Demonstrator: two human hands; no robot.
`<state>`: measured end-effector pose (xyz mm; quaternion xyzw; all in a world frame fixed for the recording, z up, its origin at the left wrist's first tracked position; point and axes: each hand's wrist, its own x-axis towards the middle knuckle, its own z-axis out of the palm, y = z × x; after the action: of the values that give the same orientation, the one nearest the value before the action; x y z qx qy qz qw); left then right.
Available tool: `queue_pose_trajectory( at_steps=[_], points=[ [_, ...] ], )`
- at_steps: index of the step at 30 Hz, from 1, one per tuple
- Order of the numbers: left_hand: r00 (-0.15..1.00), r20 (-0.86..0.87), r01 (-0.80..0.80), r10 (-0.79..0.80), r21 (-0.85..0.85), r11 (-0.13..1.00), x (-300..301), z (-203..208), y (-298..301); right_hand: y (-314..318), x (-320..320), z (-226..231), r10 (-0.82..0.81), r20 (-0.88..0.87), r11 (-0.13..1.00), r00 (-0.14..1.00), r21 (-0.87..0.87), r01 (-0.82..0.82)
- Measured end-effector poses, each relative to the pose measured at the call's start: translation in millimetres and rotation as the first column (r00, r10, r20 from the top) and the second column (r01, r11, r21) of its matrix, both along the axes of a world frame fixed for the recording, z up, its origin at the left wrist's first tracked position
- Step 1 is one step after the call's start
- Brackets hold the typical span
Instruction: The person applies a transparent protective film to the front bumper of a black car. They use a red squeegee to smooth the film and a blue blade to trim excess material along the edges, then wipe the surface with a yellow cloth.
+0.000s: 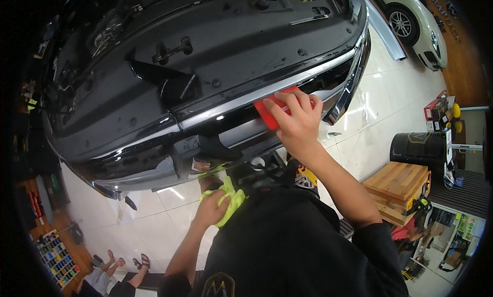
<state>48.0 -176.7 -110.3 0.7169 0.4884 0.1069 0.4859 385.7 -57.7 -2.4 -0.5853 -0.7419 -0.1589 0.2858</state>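
My right hand (300,119) is closed around a flat red squeegee (264,115). It lies against the glossy dark trim (226,119) on the front of a car, near a silver strip (272,86). Held low by my body, a crumpled yellow-green cloth (234,198) is bunched in my left hand (209,208), away from the car. On the black cover (241,55) behind the trim rests a curled piece of glossy black film (177,86). A slim silver strip-like tool (308,19) lies farther back on that cover.
To my right stand a wooden box (395,181) and a black drum (417,147). A white car (405,19) is parked at the far right. Another person's sandalled feet (141,261) show at lower left, near a rack of colour samples (56,258). Pale tiles (354,143) cover the floor.
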Motion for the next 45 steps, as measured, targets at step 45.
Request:
queue_pose_trajectory(
  at_steps=[45],
  points=[
    [0.921,-0.124,-0.146,0.371,0.77,0.621,133,143,263,-2,179,-14,-0.209,-0.168,0.977,0.963,0.014,0.214]
  ],
)
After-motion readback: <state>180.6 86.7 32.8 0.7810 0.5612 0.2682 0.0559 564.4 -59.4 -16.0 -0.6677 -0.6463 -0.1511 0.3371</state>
